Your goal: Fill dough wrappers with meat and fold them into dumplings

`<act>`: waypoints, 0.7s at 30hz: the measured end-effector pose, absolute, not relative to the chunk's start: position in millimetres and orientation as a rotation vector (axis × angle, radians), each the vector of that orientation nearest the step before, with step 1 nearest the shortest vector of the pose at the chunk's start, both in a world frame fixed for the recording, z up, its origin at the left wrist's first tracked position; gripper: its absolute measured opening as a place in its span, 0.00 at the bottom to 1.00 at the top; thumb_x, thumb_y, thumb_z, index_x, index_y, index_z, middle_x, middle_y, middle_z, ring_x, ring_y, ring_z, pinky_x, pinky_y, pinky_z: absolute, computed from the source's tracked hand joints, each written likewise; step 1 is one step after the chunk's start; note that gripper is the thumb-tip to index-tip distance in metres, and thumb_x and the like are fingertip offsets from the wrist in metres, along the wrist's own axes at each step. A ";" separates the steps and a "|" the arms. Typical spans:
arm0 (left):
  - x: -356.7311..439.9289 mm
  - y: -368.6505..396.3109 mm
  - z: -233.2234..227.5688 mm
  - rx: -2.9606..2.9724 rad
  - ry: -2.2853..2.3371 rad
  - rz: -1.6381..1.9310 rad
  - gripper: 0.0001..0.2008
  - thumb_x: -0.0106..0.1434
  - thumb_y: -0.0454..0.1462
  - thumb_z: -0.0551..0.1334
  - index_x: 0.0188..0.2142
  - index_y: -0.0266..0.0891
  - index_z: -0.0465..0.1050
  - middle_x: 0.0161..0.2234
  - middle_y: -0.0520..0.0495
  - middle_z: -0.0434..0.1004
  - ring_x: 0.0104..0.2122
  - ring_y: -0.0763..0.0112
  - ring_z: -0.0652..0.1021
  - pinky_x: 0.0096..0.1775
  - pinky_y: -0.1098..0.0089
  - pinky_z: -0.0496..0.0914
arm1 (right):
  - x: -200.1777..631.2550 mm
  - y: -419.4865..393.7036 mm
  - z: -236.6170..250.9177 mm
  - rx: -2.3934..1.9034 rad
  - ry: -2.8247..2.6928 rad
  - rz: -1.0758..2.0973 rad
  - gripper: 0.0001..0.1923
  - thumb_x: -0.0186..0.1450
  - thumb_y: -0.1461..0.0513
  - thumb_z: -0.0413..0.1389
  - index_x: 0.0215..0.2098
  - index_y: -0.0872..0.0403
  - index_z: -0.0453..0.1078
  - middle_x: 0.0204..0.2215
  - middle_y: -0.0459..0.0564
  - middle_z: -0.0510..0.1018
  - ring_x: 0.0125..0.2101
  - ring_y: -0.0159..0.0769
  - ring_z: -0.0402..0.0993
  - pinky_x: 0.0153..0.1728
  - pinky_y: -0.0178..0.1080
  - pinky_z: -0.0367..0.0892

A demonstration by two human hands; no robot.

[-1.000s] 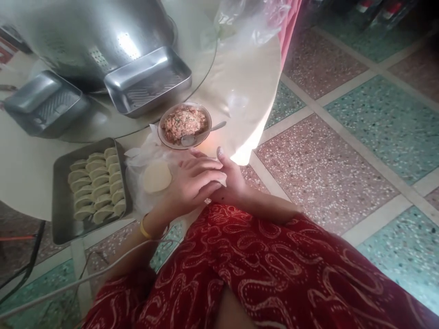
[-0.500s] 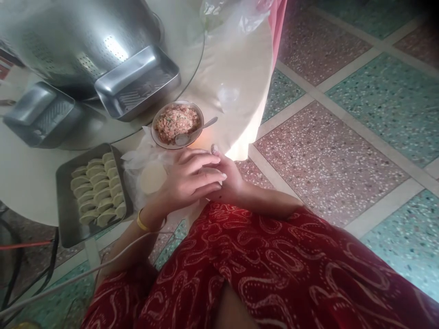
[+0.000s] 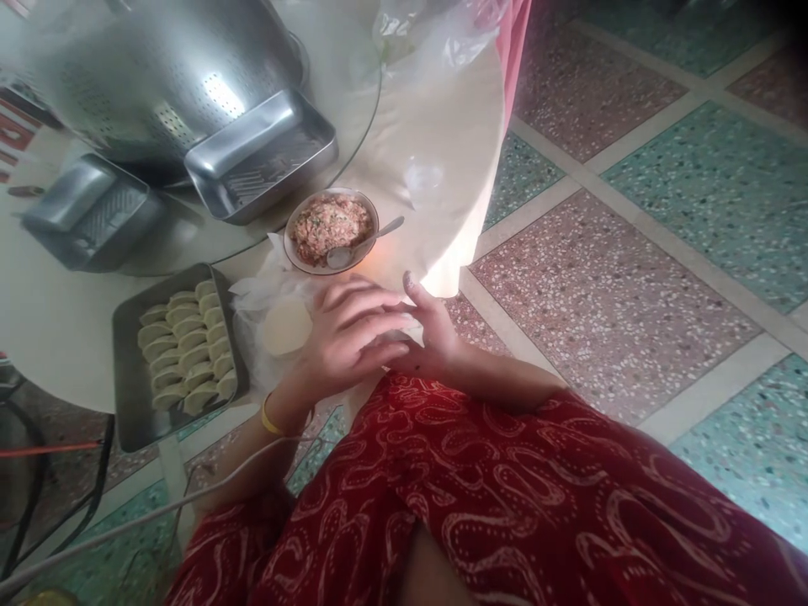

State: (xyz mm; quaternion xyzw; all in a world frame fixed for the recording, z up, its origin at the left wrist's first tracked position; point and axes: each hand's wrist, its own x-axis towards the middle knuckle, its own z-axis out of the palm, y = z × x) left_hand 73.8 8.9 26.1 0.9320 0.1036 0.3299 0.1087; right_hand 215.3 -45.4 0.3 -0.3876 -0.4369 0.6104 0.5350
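My left hand [image 3: 357, 328] lies across my right hand [image 3: 435, 332], its fingers stretched out and slightly bent, palm down. The right hand is turned palm up underneath, with its thumb raised and apart; its other fingers are hidden. A small pale patch [image 3: 413, 329] shows between the two palms, too covered to make out. Close by the left hand, a round dough wrapper [image 3: 287, 328] rests on crumpled white plastic [image 3: 249, 295]. Beyond the hands stands a bowl [image 3: 287, 251] of minced filling [image 3: 332, 223], with a spoon [image 3: 386, 232] leaning in it.
To the left, a metal tray [image 3: 130, 421] of folded dumplings [image 3: 189, 349] overhangs the table edge. Two steel pans [image 3: 278, 151] and a large perforated steel pot [image 3: 189, 76] stand farther back. Clear plastic bags [image 3: 435, 34] lie at the far side. A cable [image 3: 157, 502] crosses below my left arm.
My right thumb has lifted away from the left fingertips, and the hands have parted slightly. The whole view has shifted a little.
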 end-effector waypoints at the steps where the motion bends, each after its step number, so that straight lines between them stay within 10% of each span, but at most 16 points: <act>1: 72.6 7.8 25.5 2.750 0.322 0.994 0.11 0.64 0.41 0.67 0.45 0.44 0.75 0.46 0.48 0.79 0.49 0.62 0.75 0.55 0.59 0.69 | 216.3 -47.2 5.0 -0.838 -0.918 1.612 0.40 0.72 0.46 0.21 0.49 0.55 0.70 0.27 0.50 0.78 0.28 0.38 0.74 0.30 0.41 0.74; 12: 74.0 -9.0 11.2 2.847 0.577 0.934 0.09 0.67 0.46 0.61 0.32 0.50 0.77 0.36 0.51 0.81 0.42 0.64 0.76 0.48 0.61 0.71 | 223.9 -59.2 2.4 -0.597 -0.284 1.994 0.32 0.71 0.43 0.35 0.59 0.49 0.67 0.30 0.45 0.74 0.18 0.30 0.58 0.24 0.34 0.69; 21: 77.4 -17.6 9.4 2.802 0.607 1.169 0.08 0.63 0.45 0.67 0.40 0.47 0.75 0.39 0.48 0.80 0.44 0.62 0.74 0.46 0.62 0.70 | 235.7 -72.8 -4.4 -0.588 -0.523 1.885 0.36 0.71 0.43 0.32 0.65 0.50 0.61 0.33 0.48 0.79 0.28 0.36 0.75 0.35 0.41 0.76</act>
